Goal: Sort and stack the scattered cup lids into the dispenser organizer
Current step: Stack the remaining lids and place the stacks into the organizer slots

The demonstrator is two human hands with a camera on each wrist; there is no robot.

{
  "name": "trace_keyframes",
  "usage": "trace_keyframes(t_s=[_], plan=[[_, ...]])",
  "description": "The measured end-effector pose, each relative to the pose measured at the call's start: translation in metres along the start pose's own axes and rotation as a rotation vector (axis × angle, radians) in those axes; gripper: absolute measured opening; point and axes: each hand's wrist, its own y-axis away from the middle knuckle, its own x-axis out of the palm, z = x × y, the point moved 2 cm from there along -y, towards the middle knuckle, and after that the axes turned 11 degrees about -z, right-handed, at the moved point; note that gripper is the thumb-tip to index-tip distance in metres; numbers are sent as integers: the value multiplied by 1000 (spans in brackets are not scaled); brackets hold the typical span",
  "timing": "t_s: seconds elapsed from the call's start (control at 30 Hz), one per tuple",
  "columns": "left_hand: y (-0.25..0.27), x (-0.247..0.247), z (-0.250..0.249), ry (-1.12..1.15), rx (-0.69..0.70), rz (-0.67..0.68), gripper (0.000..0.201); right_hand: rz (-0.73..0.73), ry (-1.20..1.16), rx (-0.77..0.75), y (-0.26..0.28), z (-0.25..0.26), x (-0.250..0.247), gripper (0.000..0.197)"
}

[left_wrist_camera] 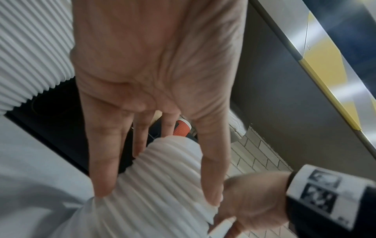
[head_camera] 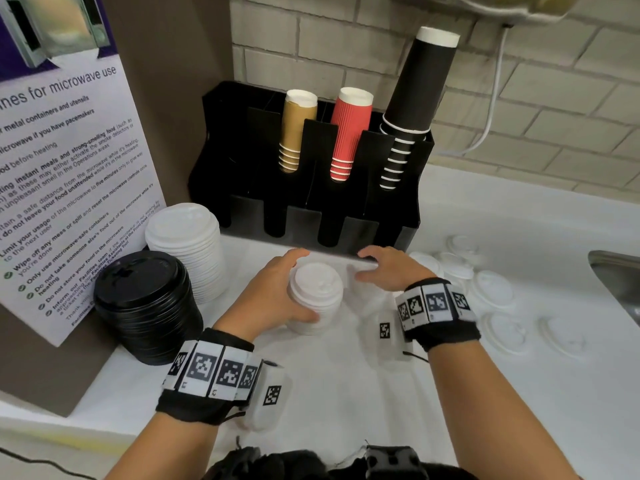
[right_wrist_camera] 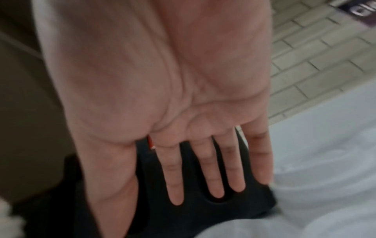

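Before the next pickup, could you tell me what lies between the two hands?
In the head view, the small stack of white lids held by the left hand, then bare white counter up to the open right hand.

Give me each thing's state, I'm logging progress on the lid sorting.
Left hand: grips the small lid stack.
Small lid stack: upright on the counter, held.
Right hand: open, holding nothing.
Loose lids: scattered flat on the counter.
Tall white stack: upright, untouched.
Black stack: upright, untouched.
Organizer: front slots empty, cups behind.
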Motion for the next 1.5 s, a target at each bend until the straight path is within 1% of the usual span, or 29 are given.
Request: trace_keyframes(t_s=[0.07, 0.13, 0.3, 0.37, 0.4, 0.47, 0.53, 0.63, 0.77, 0.87, 1.13, 1.3, 1.33, 1.4, 1.43, 1.47, 1.5], plan=[[0, 0, -2, 0, 3, 6, 94, 83, 137, 35, -4, -6, 3, 68], [-1, 0, -3, -4, 10, 10, 88, 113, 153, 34, -7, -8, 6, 73], [-1, 0, -5, -19, 15, 14, 85, 97, 171, 3, -10, -7, 10, 68], [-1, 1, -4, -14, 12, 12, 84, 53, 91, -21, -8, -7, 3, 63], [-1, 1, -3, -13, 12, 10, 84, 20, 13, -42, -5, -6, -2, 60], [-2, 2, -2, -11, 13, 11, 85, -30, -201, -95, 5, 0, -12, 52], [-2, 2, 0, 2, 6, 9, 87, -29, -383, -168, 19, 12, -16, 46], [-3, 4, 0, 22, -13, 7, 98, -34, -465, -258, 35, 27, -12, 43], [-1, 4, 0, 32, -19, 0, 111, -75, -419, -292, 43, 39, -2, 45], [0, 4, 0, 36, -18, -2, 116, -90, -374, -319, 44, 46, 2, 45], [0, 4, -2, 61, -20, -5, 118, -85, -229, -358, 40, 61, 4, 49], [0, 5, 0, 55, -8, -9, 116, -81, -242, -368, 44, 60, 7, 49], [0, 5, 1, 58, -7, -11, 113, -101, -273, -350, 45, 55, 5, 46], [-1, 5, 3, 61, -3, -16, 105, -185, -306, -278, 47, 39, -1, 36], [-1, 5, 4, 59, 1, -18, 101, -217, -265, -233, 48, 29, -3, 35], [-2, 4, 5, 56, 5, -17, 97, -208, -182, -180, 51, 19, -4, 38], [-2, 4, 5, 53, 6, -12, 96, -154, -85, -118, 54, 9, -3, 45]])
